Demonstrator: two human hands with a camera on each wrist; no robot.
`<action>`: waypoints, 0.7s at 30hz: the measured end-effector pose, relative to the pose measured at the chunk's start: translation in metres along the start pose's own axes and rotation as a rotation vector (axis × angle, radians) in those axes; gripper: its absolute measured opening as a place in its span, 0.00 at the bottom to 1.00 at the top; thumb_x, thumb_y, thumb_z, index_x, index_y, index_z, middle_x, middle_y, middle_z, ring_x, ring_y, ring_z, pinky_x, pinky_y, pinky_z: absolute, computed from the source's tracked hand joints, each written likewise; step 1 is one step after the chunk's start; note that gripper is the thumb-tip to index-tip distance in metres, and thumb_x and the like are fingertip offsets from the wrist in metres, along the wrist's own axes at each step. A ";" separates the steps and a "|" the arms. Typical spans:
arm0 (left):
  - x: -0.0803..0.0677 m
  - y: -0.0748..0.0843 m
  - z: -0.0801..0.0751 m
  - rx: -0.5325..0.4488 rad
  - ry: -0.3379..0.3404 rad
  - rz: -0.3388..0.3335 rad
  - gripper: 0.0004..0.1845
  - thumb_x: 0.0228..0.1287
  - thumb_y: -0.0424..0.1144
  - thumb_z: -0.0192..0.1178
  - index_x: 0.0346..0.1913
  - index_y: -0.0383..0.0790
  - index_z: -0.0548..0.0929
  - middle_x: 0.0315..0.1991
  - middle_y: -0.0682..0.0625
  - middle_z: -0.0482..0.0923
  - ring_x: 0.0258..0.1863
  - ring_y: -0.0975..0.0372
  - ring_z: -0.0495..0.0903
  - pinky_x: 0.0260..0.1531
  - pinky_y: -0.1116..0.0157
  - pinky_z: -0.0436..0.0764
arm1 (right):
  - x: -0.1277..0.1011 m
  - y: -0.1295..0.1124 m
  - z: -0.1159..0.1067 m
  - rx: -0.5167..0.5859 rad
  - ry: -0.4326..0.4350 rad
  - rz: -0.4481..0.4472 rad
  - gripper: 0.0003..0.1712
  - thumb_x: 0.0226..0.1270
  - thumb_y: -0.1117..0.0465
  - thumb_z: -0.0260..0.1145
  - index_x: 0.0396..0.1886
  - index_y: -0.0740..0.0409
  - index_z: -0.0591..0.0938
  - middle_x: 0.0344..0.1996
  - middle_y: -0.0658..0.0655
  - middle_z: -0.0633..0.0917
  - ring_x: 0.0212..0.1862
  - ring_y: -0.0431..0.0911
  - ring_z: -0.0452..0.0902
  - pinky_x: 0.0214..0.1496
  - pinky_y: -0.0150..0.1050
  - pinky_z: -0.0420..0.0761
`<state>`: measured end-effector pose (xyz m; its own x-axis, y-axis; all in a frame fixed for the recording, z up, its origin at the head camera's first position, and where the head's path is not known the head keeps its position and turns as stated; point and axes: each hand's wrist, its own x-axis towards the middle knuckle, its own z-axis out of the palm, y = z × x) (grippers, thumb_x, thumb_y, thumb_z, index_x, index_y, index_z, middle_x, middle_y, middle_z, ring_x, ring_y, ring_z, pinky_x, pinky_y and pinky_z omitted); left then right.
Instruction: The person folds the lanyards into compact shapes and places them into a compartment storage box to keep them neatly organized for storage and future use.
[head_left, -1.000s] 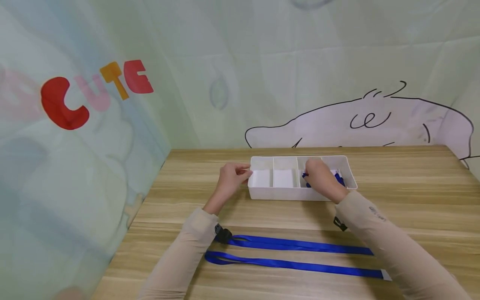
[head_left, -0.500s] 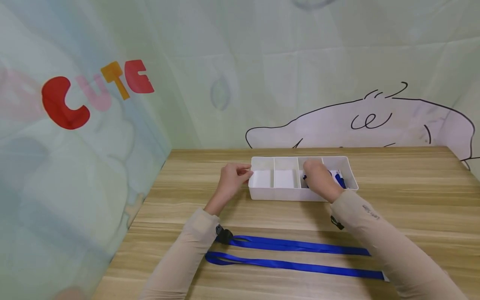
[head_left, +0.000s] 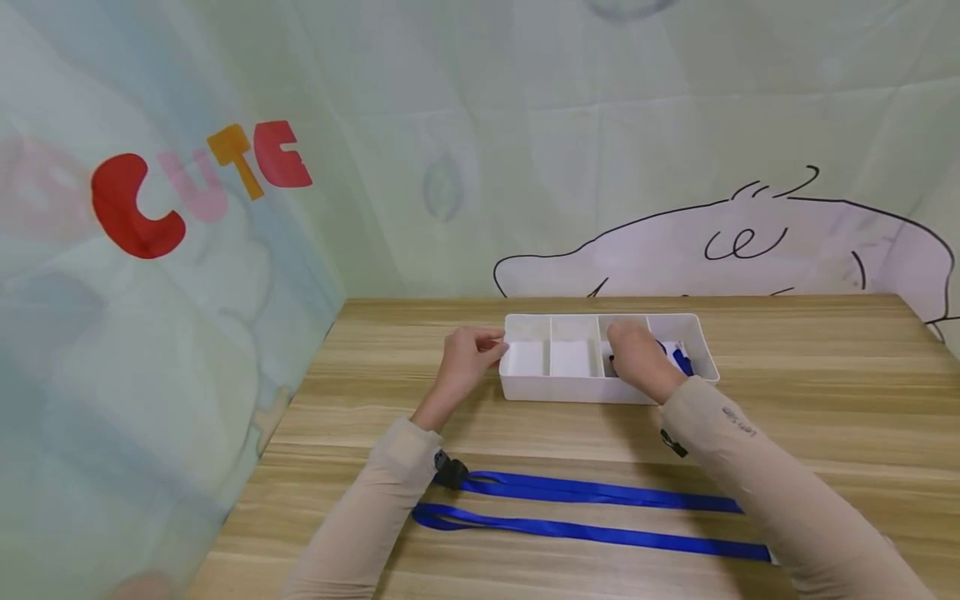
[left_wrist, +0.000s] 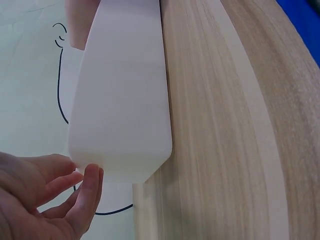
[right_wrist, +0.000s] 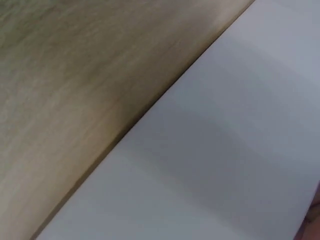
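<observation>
A white divided box (head_left: 555, 389) lies along the far part of the table. At its left end my left hand (head_left: 463, 358) pinches the rim; in the left wrist view the fingers (left_wrist: 90, 190) meet the end wall. My right hand (head_left: 637, 358) reaches down into the third compartment, fingers curled and their tips hidden. A bit of dark blue strap (head_left: 612, 365) shows beside those fingers. More blue strap (head_left: 682, 362), with something whitish, lies in the rightmost compartment. The right wrist view is filled mostly by the box's outer wall (right_wrist: 200, 150).
Two long blue lanyards (head_left: 585, 489) lie folded and stretched sideways on the wooden table (head_left: 825, 400), nearer than the box and partly under the forearms. A printed cloth backdrop (head_left: 420, 125) stands behind and to the left.
My right hand has lowered slightly into the third compartment and shifted a little left, and less blue strap shows at its fingers. The left hand stays at the box end.
</observation>
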<state>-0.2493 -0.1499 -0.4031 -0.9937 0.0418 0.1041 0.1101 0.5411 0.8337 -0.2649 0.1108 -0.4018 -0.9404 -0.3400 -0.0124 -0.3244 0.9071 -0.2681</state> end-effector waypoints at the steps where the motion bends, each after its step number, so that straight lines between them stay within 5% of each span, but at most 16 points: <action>1: 0.000 0.000 0.000 0.000 -0.003 -0.001 0.14 0.65 0.29 0.67 0.52 0.30 0.86 0.39 0.39 0.87 0.36 0.55 0.86 0.33 0.68 0.85 | 0.000 0.000 0.000 -0.003 -0.008 0.004 0.03 0.62 0.77 0.63 0.33 0.73 0.76 0.25 0.60 0.76 0.28 0.51 0.72 0.28 0.41 0.76; 10: 0.001 0.000 0.000 0.035 0.007 0.014 0.13 0.65 0.30 0.67 0.51 0.31 0.86 0.39 0.40 0.87 0.37 0.55 0.86 0.34 0.68 0.85 | -0.008 -0.001 -0.021 0.049 0.062 -0.041 0.19 0.55 0.67 0.78 0.24 0.67 0.73 0.20 0.56 0.73 0.24 0.47 0.65 0.26 0.39 0.71; 21: -0.001 0.000 0.001 0.016 -0.005 0.016 0.14 0.65 0.29 0.66 0.53 0.30 0.85 0.40 0.39 0.87 0.37 0.55 0.86 0.34 0.68 0.86 | -0.018 0.002 -0.052 0.167 0.080 0.004 0.10 0.64 0.70 0.70 0.37 0.76 0.79 0.34 0.67 0.82 0.32 0.53 0.77 0.36 0.47 0.82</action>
<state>-0.2484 -0.1493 -0.4034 -0.9919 0.0541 0.1145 0.1252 0.5538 0.8231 -0.2544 0.1315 -0.3518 -0.9490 -0.3094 0.0605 -0.3050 0.8525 -0.4244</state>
